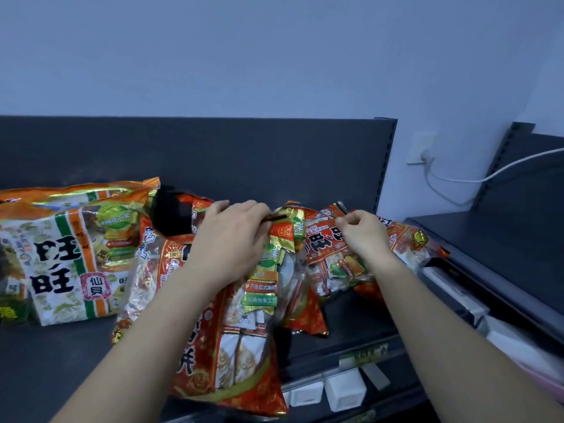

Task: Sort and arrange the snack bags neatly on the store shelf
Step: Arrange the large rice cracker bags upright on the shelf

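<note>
Dark shelf [61, 361] | left hand [232, 239] fingers [259, 209] grip middle bag [238, 346] top; right hand [363, 233] pinches right bag [329, 264] top

Left hand [232, 239], right hand [363, 236]; both curled

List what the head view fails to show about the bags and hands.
All in the head view:
White-and-green bag: left frame edge cuts it off.
Middle red bag: the left hand gripping its top covers the print there.
Right hand: fingertips curl away, so its grip on the right red bag is unclear.
Shelf-edge labels: blurred, unreadable.
</note>
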